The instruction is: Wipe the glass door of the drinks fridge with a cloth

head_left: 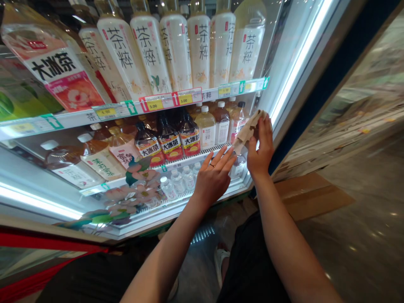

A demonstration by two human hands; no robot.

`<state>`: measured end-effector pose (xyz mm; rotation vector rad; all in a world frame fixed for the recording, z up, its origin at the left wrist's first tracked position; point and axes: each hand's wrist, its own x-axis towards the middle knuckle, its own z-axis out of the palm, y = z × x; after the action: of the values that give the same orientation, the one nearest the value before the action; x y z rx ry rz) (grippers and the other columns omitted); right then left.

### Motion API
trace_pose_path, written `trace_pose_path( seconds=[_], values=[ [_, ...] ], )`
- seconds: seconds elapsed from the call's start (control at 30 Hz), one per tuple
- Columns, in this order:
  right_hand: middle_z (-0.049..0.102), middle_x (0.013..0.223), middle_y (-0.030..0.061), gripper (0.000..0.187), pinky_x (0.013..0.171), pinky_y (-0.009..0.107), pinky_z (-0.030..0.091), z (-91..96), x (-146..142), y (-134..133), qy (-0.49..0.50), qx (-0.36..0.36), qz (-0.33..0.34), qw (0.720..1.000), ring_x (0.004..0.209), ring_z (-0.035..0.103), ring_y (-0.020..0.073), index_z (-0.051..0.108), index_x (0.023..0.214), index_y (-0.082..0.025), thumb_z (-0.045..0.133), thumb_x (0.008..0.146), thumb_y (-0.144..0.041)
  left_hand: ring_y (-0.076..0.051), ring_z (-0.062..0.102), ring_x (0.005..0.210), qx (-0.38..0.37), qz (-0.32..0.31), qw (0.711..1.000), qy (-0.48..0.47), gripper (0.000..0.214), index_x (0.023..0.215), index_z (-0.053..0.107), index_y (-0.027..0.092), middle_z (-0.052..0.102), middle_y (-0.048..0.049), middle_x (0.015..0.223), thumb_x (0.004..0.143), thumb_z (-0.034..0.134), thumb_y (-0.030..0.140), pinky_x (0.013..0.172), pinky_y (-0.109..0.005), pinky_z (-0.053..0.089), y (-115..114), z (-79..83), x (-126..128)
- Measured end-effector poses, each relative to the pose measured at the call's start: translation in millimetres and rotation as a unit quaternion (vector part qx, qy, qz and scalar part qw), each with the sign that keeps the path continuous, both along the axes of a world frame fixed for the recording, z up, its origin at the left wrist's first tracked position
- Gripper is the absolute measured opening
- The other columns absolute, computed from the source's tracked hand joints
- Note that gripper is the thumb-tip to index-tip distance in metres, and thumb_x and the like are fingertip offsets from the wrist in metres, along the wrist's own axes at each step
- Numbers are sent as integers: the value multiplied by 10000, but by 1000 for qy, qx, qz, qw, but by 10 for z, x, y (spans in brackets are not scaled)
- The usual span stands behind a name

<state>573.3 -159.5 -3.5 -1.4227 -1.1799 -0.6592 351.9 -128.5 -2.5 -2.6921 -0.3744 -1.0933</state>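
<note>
My right hand is closed on a crumpled beige cloth, held up at the right end of the cooler's middle shelf. My left hand is stretched out with fingers together and flat, holding nothing. A ring shows on one finger, and its fingertips nearly touch the lower end of the cloth. Behind both hands stand small tea bottles and dark iced-tea bottles.
Tall white tea bottles fill the top shelf above yellow price tags. Small water bottles stand on the bottom shelf. A lit cooler frame runs up the right. A flat cardboard piece lies on the shiny floor.
</note>
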Motion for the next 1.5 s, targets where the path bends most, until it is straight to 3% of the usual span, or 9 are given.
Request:
trace_pose_path(
  seconds=[0.27,0.4,0.57,0.73,0.97,1.2,1.37,1.5],
  values=[
    [282,1849,-17,678,1387,655,227,19,56,14,-19,-2,21,1000,1719,244,304,266,1760,-417,392,1096,-359,-221,383,1662,-4,-6,1000,-7,628,1540,574,168,554,-103,1690,924,541,47,1367,-478,353,2,-56,-35],
    [239,1863,-1,722,1391,650,217,5,51,55,-21,-8,-4,1000,1725,223,289,223,1775,-383,391,1077,-299,-222,413,1647,16,-6,999,-27,599,1521,585,154,580,-99,1670,934,531,48,1372,-461,343,1,-75,-48],
    [253,1859,21,752,1383,653,236,-12,58,75,-2,-27,-30,999,1724,228,298,218,1775,-366,417,1054,-289,-227,403,1652,23,-11,999,-28,595,1535,573,142,578,-111,1672,944,547,75,1387,-465,313,5,-119,-60],
    [295,1845,16,733,1378,657,251,-37,85,29,-34,1,-20,999,1705,288,312,245,1768,-385,407,1059,-295,-222,388,1660,19,-14,999,-21,601,1551,559,140,564,-116,1683,954,535,75,1388,-468,307,6,-156,-52],
    [308,1841,-9,705,1375,656,246,78,159,5,-38,-45,-1,998,1721,235,305,275,1756,-394,424,1069,-427,-226,417,1645,9,-19,1000,-23,588,1525,583,146,579,-105,1670,946,537,51,1362,-468,363,10,-65,-20],
    [413,1792,28,635,1369,625,282,27,231,36,-3,21,-28,999,1685,339,295,387,1719,-375,372,1092,-469,-230,468,1616,5,-7,999,-38,600,1536,586,157,587,-91,1661,946,546,56,1355,-473,380,45,-35,-32],
    [402,1798,32,659,1375,619,266,56,173,25,6,-7,-27,1000,1702,298,284,395,1717,-350,390,1073,-488,-228,443,1630,5,2,1000,-21,625,1556,586,162,565,-94,1678,940,541,63,1353,-473,382,25,-5,-18],
    [406,1796,55,672,1368,631,276,34,177,35,35,4,-46,998,1684,342,293,406,1713,-324,407,1063,-493,-231,431,1637,8,4,1000,-13,635,1548,604,170,557,-92,1683,925,548,59,1359,-481,376,21,19,8]
  ],
)
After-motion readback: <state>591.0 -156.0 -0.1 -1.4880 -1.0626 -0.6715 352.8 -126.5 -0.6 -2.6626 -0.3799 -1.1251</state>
